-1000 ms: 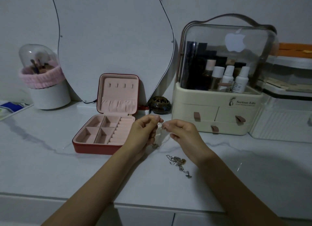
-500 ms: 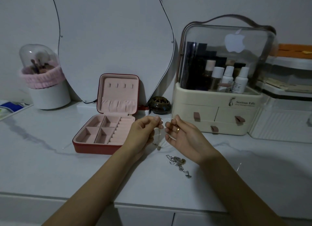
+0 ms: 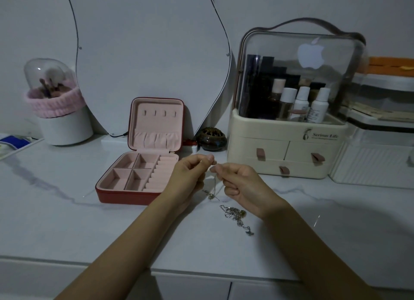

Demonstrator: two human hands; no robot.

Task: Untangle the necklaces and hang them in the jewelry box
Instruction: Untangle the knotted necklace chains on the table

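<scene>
A thin silver necklace (image 3: pixel 212 191) hangs between my hands, its small pendant dangling just above the marble table. My left hand (image 3: pixel 190 178) pinches one end of the chain and my right hand (image 3: pixel 239 183) pinches the other, fingertips almost touching. A tangled heap of silver necklaces (image 3: pixel 235 214) lies on the table just below my right hand. The red jewelry box (image 3: pixel 125 196) stands open to the left of my hands, with pink lining, empty compartments and a row of hooks in its raised lid (image 3: pixel 158 122).
A cream cosmetics organiser (image 3: pixel 284 149) with a clear dome and bottles stands behind my right hand. A small dark round pot (image 3: pixel 211 139) sits beside the box lid. A brush holder with a pink band (image 3: pixel 60 116) is far left; a mirror (image 3: pixel 145 53) leans behind.
My right hand's fingers, spread half a second ago, have curled back into a pinch on the chain. Both hands stay close together in the same place; the pile has not moved.
</scene>
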